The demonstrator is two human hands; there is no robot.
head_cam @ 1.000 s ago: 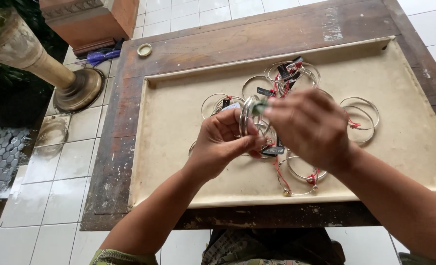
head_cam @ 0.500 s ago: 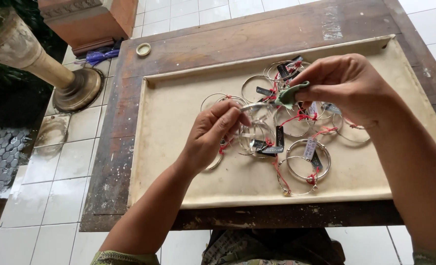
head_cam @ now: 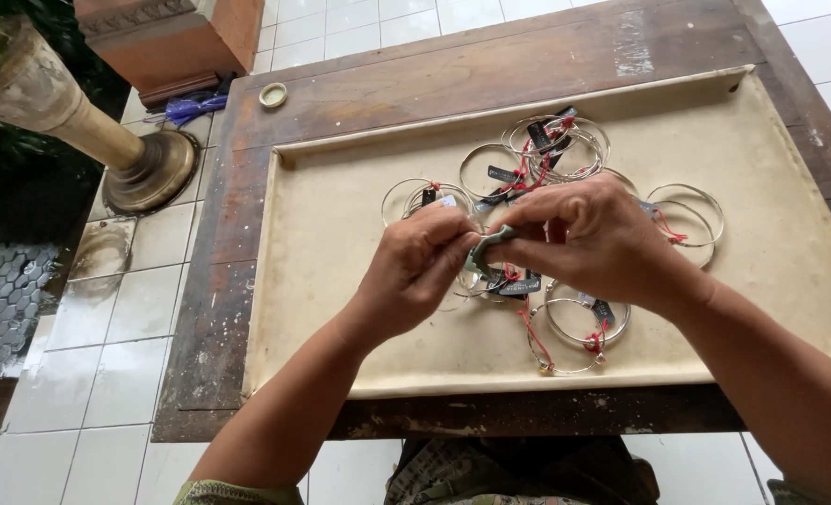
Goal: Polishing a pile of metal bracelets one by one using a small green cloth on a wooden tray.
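Where the fingertips of both hands meet, a small green piece (head_cam: 487, 245) is pinched between the left hand (head_cam: 415, 276) and the right hand (head_cam: 588, 238), just above the middle of a shallow cream tray (head_cam: 341, 281). Thin silver bangles (head_cam: 579, 323) with red threads and dark tags lie scattered beneath and behind the hands. Surrounding the tray is a worn wooden table (head_cam: 238, 187).

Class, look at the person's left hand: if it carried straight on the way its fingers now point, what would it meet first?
The left hand points right, so it would first meet the small green piece at its fingertips, with the right hand directly behind it. Depth is hard to judge.
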